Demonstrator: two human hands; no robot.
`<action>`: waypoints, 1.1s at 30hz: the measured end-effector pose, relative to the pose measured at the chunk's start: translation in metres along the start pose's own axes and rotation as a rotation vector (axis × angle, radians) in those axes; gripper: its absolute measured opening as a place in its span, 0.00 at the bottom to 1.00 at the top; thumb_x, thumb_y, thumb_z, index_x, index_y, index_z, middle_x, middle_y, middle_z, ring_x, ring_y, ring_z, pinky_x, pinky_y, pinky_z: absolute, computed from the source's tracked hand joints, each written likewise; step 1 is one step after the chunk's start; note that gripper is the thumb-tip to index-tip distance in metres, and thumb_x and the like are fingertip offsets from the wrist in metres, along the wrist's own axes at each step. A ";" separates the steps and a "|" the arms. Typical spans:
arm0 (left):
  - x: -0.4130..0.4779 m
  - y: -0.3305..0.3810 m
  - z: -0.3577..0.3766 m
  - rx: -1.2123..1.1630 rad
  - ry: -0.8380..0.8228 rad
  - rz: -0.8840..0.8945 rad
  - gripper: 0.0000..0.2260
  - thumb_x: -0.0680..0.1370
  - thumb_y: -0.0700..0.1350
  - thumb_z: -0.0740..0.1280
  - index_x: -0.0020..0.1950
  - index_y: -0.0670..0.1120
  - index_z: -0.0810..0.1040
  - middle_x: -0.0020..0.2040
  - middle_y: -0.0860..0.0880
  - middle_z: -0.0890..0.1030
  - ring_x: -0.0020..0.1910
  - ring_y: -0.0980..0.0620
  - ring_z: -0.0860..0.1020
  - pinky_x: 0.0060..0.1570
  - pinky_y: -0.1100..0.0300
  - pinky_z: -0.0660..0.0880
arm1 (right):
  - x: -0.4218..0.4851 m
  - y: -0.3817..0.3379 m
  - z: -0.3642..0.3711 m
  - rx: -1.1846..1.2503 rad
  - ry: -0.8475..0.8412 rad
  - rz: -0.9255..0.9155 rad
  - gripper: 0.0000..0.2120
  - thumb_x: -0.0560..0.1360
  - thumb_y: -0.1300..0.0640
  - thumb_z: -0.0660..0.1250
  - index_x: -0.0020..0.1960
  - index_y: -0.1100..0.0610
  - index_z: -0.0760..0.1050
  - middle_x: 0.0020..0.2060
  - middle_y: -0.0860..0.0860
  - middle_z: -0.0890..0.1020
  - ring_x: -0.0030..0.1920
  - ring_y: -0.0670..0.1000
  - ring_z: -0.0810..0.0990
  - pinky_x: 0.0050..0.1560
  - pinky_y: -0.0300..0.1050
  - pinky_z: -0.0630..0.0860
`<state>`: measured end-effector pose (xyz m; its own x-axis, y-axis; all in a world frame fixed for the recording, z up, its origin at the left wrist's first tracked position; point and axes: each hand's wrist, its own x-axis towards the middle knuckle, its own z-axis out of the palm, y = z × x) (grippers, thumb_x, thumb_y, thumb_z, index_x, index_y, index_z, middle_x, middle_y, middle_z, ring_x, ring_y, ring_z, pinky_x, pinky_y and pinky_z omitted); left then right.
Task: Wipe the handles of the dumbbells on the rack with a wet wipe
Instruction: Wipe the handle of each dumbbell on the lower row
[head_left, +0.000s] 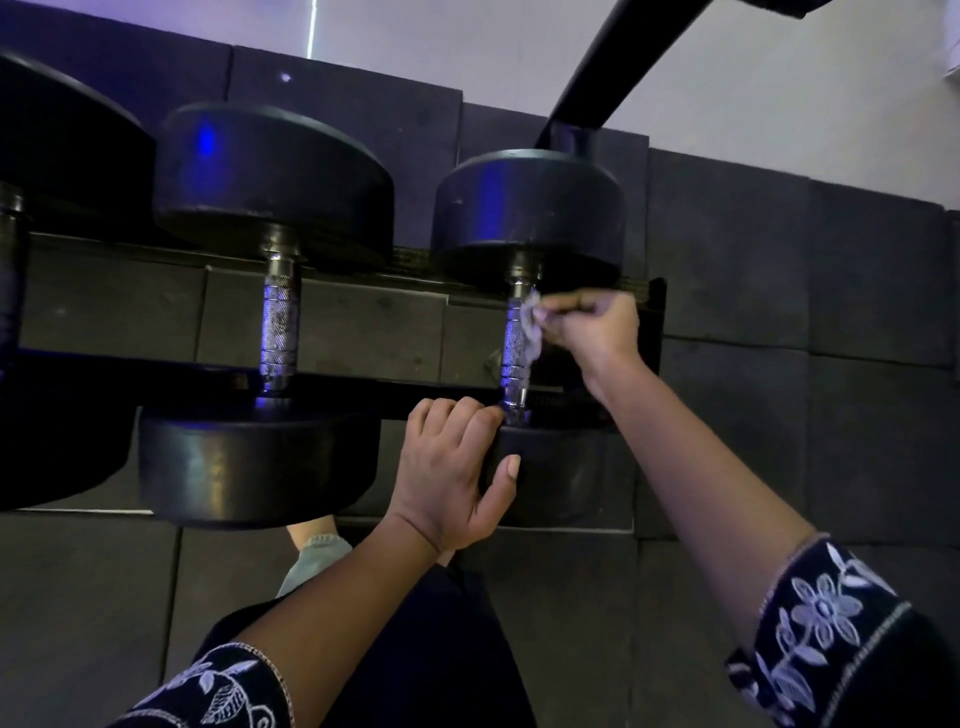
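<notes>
right fingers (569, 306) pinch wipe (531, 327) against handle (511, 353) | left fingers (457, 415) curled over weight (561, 478)

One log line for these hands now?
right hand pinches crumpled grey wet wipe on knurled steel dumbbell handle | left hand holds black dumbbell head

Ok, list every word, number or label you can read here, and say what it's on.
No text can be read.
The dumbbell being wiped: bare black heads, no weight number showing.
The middle dumbbell: the same, only blue glare.
The wet wipe: no print visible.
The sleeves: embroidered flowers, no letters.
</notes>
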<state>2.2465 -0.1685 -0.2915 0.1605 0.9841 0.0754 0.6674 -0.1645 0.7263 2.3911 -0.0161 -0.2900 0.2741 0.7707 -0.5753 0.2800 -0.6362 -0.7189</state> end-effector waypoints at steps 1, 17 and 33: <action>0.000 0.000 0.000 -0.001 -0.004 -0.001 0.20 0.77 0.55 0.56 0.54 0.40 0.78 0.46 0.45 0.77 0.43 0.44 0.74 0.47 0.46 0.70 | 0.009 -0.006 0.004 0.020 0.021 -0.018 0.12 0.63 0.70 0.75 0.30 0.54 0.82 0.36 0.57 0.85 0.42 0.57 0.84 0.50 0.57 0.81; -0.001 0.000 0.000 0.006 -0.003 0.000 0.20 0.77 0.55 0.56 0.54 0.41 0.77 0.46 0.46 0.77 0.43 0.46 0.74 0.46 0.47 0.71 | 0.006 -0.003 0.009 0.013 0.144 0.041 0.13 0.64 0.69 0.68 0.26 0.56 0.79 0.28 0.55 0.81 0.30 0.53 0.81 0.39 0.54 0.82; -0.001 0.000 0.000 0.014 -0.029 -0.011 0.19 0.78 0.56 0.56 0.54 0.43 0.78 0.46 0.47 0.77 0.43 0.46 0.74 0.48 0.47 0.71 | -0.038 0.002 0.031 -0.922 -0.033 -0.756 0.05 0.70 0.62 0.67 0.41 0.60 0.82 0.42 0.56 0.78 0.43 0.57 0.77 0.44 0.43 0.73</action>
<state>2.2459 -0.1696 -0.2916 0.1738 0.9836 0.0477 0.6792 -0.1548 0.7174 2.3524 -0.0459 -0.2820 -0.2650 0.9531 -0.1460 0.9194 0.2041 -0.3363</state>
